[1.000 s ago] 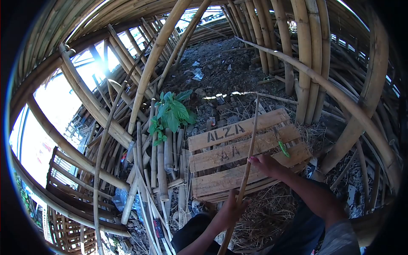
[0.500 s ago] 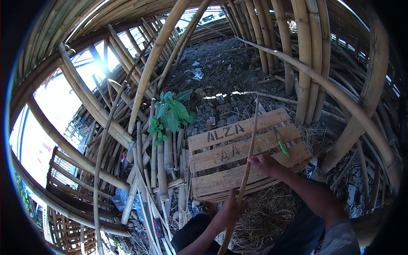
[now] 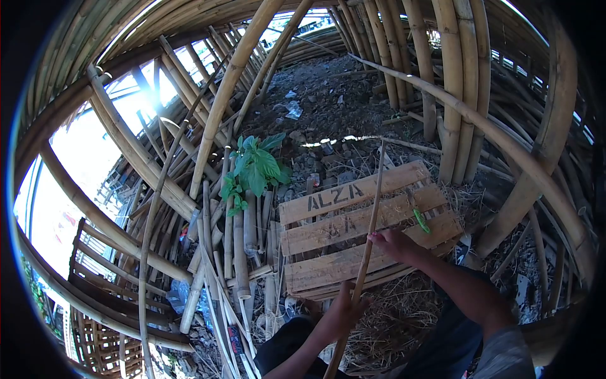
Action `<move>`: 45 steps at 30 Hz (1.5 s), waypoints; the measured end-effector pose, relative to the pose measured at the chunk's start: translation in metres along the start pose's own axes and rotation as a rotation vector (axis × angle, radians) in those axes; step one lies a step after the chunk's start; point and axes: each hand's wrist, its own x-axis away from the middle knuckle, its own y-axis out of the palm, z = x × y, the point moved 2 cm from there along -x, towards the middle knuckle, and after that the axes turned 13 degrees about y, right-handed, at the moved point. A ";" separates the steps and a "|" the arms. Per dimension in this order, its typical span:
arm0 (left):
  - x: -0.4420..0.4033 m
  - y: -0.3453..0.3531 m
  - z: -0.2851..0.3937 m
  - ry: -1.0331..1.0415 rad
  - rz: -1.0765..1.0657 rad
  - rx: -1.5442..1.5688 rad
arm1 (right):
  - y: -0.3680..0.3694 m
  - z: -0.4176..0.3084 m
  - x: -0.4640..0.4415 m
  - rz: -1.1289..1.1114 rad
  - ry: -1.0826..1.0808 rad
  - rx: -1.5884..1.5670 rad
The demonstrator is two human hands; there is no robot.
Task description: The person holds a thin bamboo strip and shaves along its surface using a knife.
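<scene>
A long, thin bamboo strip (image 3: pixel 374 218) slants up in front of me, its top over the far edge of a wooden crate (image 3: pixel 350 237). My left hand (image 3: pixel 341 316) is wrapped round its lower part. Higher up, my right hand (image 3: pixel 392 245) is closed against the strip in a pinch. Something small and pinkish-red shows at the fingertips there; I cannot make out what it is. The slatted crate has dark letters reading "ALZA". On its right side lies a narrow bright green thing (image 3: pixel 421 221), its kind unclear.
Bamboo poles (image 3: pixel 240 252) lie stacked on the left beside a leafy green plant (image 3: pixel 255 167). Upright bamboo posts (image 3: pixel 451 95) stand at the right, and a long pole (image 3: pixel 480 120) slants across them. Dry shavings (image 3: pixel 398 316) cover the ground near my legs.
</scene>
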 end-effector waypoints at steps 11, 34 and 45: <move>0.001 -0.002 0.003 -0.019 -0.021 -0.030 | 0.003 0.004 -0.002 -0.005 -0.003 -0.007; 0.000 -0.004 -0.003 -0.018 0.008 0.080 | -0.004 -0.006 0.005 0.014 -0.077 0.112; 0.002 -0.004 -0.002 -0.028 0.005 0.114 | 0.003 -0.006 0.012 -0.044 -0.114 0.070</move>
